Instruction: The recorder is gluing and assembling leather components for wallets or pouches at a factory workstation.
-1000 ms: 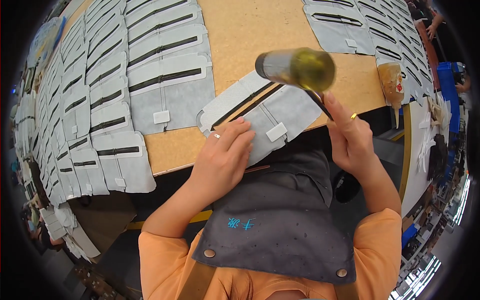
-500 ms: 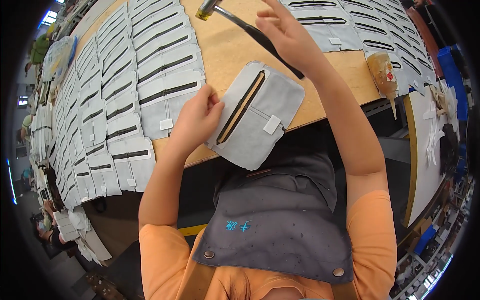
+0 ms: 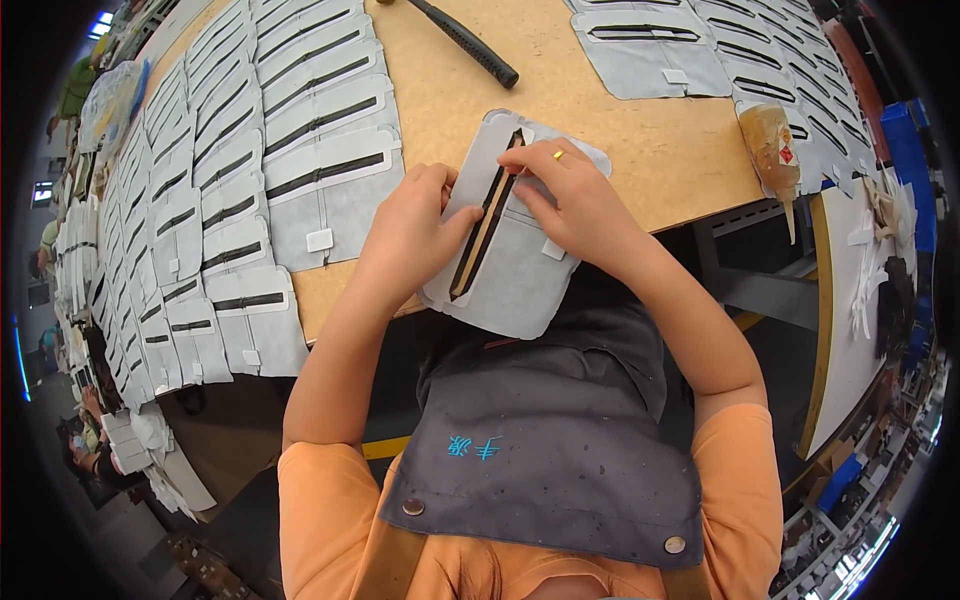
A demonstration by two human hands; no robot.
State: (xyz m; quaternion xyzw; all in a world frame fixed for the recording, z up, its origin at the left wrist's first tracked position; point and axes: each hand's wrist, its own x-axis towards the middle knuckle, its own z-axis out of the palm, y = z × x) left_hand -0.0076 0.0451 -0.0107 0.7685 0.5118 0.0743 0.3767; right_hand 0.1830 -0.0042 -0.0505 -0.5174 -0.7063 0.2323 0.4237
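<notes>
The grey panel (image 3: pixel 530 240) lies under both hands: the left hand (image 3: pixel 415 225), half-curled, seemingly steadies it; the right hand (image 3: pixel 575 200) bends its fingers at the slot (image 3: pixel 480 243) — neither grip clear — the hammer (image 3: pixel 465 42) beyond, leaving both free.

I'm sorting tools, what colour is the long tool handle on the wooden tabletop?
The long tool handle is black, clearest in the head view.

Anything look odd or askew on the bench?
Yes: the amber bottle lies with its nozzle poking past the edge of the table, so it might drip. The lone grey panel sits askew, its near end overhanging that edge. No spill shows.
</notes>
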